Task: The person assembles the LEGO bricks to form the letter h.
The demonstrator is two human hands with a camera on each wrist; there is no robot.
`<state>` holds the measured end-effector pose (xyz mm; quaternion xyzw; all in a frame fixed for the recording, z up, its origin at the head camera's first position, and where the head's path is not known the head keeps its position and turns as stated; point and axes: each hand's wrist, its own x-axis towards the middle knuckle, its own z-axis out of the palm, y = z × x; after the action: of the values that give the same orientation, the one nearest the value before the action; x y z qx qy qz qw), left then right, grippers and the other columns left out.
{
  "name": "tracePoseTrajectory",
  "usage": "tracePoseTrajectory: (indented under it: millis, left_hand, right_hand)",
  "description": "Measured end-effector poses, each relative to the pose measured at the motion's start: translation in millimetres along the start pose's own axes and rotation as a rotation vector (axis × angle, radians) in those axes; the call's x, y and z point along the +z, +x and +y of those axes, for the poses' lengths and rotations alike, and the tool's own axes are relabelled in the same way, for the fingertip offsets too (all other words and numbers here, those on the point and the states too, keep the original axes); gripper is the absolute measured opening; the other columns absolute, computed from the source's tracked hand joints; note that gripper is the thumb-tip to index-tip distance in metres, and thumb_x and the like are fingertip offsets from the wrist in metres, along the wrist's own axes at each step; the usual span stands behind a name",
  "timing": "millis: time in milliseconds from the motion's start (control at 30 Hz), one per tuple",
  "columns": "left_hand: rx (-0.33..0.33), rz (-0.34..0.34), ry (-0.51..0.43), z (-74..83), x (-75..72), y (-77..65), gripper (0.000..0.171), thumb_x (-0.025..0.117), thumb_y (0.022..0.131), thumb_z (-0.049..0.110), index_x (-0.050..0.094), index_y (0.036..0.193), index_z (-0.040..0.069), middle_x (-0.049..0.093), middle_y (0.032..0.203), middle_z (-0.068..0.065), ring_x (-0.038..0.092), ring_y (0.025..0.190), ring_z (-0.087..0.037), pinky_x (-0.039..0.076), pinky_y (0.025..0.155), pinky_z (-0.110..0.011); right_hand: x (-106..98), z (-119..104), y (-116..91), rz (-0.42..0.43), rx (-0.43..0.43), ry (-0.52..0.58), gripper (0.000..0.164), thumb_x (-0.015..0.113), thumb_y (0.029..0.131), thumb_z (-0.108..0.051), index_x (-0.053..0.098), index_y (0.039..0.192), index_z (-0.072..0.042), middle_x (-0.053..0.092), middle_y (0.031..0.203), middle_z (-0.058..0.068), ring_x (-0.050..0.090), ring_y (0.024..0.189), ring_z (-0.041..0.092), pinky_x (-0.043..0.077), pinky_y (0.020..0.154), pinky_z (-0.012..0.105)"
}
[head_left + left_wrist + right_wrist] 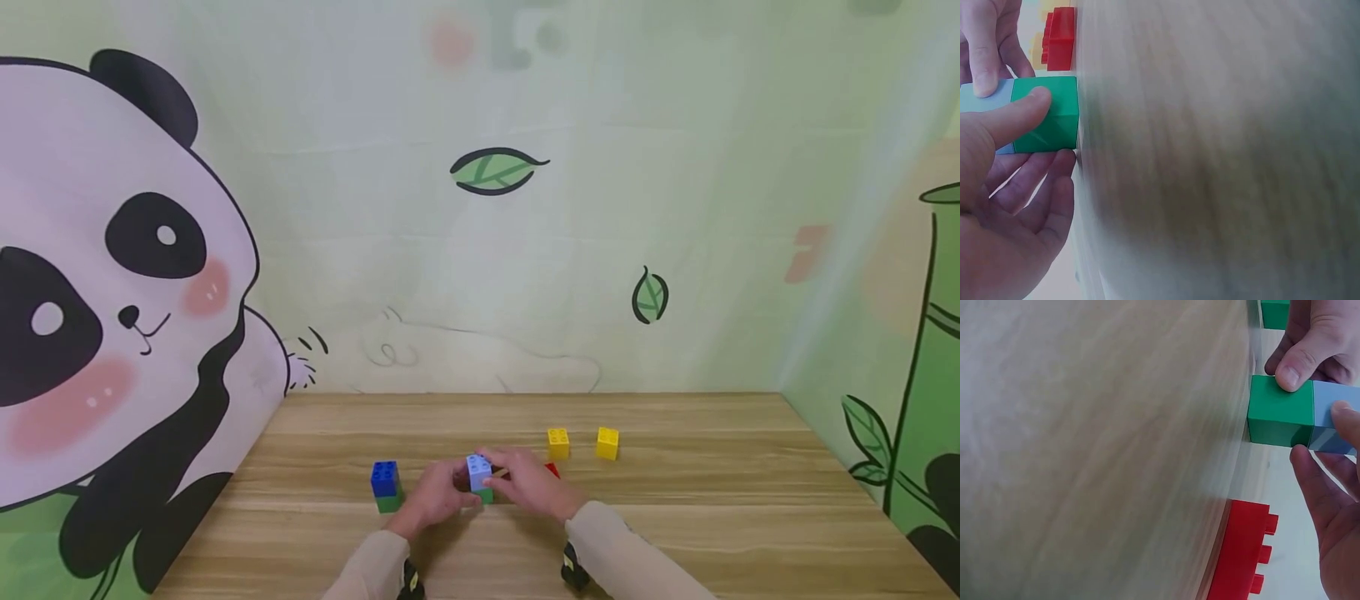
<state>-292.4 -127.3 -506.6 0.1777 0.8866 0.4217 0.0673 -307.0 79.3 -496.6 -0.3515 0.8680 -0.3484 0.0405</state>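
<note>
Both hands are on the little stack, right in the middle of the table (712,500)! The left hand (438,493) grips the green block (1054,128) at the bottom, thumb pressed to its near face, other fingers curled along the left side. Up top, the right hand (531,481) pinches the light blue block (480,477), thumb on its near face too, and that block sits flush on the green one, the pair upright on the wood. Over to the left, just beside the left hand, a dark blue block (385,479) stands on a second green block (388,504). To the right of the gripped stack lies a red block (1240,556), mostly hidden behind the right hand from the head view. Farther off, two yellow blocks (558,444) sit apart from each other, and a painted panda (172,150) fills the left backdrop.
</note>
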Motion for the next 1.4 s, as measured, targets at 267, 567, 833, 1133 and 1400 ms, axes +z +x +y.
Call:
tracePoseTrajectory:
  millis: [267,567,833,1133,1400]
  left_hand:
    - [0.001,-0.007,-0.017,2.1,-1.5,-0.1,0.042,0.083,0.090,-0.001,0.069,0.130,-0.002,0.075,0.120,-0.019,0.071,0.110,-0.033,0.057,0.102,-0.055]
    - [0.012,-0.006,-0.053,0.7,0.7,-1.2,0.041,0.082,0.088,-0.004,0.069,0.127,-0.003,0.074,0.120,-0.019,0.070,0.111,-0.033,0.056,0.102,-0.055]
    - [-0.008,0.031,-0.034,1.0,-1.6,-7.0,0.045,0.084,0.086,-0.003,0.066,0.128,-0.008,0.072,0.122,-0.024,0.069,0.115,-0.041,0.056,0.101,-0.057]
    - [-0.044,0.078,-0.018,2.3,-18.5,-20.3,0.053,0.083,0.092,0.007,0.061,0.138,-0.008,0.065,0.136,-0.028,0.063,0.126,-0.046,0.053,0.105,-0.060]
    - [0.019,0.156,0.029,11.6,-36.2,-34.4,0.044,0.081,0.091,0.002,0.065,0.131,-0.008,0.069,0.130,-0.028,0.065,0.123,-0.044,0.055,0.104,-0.056]
  right_hand:
    - [-1,-8,1,0.032,0.099,0.131,0.047,0.072,0.103,-0.007,0.060,0.147,0.000,0.070,0.135,0.017,0.070,0.115,0.031,0.061,0.098,0.042]
    - [0,-13,0,0.051,0.168,0.107,0.063,0.075,0.101,-0.009,0.047,0.157,0.001,0.069,0.133,0.018,0.068,0.118,0.032,0.058,0.102,0.048]
    - [-7,-11,-15,0.083,0.182,0.079,0.048,0.076,0.101,-0.012,0.060,0.143,0.001,0.066,0.139,0.024,0.069,0.117,0.039,0.058,0.100,0.055]
    - [-25,-1,-34,0.086,0.230,0.021,0.052,0.074,0.100,-0.006,0.056,0.148,0.005,0.064,0.142,0.022,0.062,0.126,0.040,0.053,0.108,0.057]
    - [-37,16,-47,0.079,0.200,-0.142,0.043,0.076,0.098,-0.006,0.064,0.138,0.003,0.067,0.136,0.019,0.059,0.129,0.041,0.048,0.112,0.059]
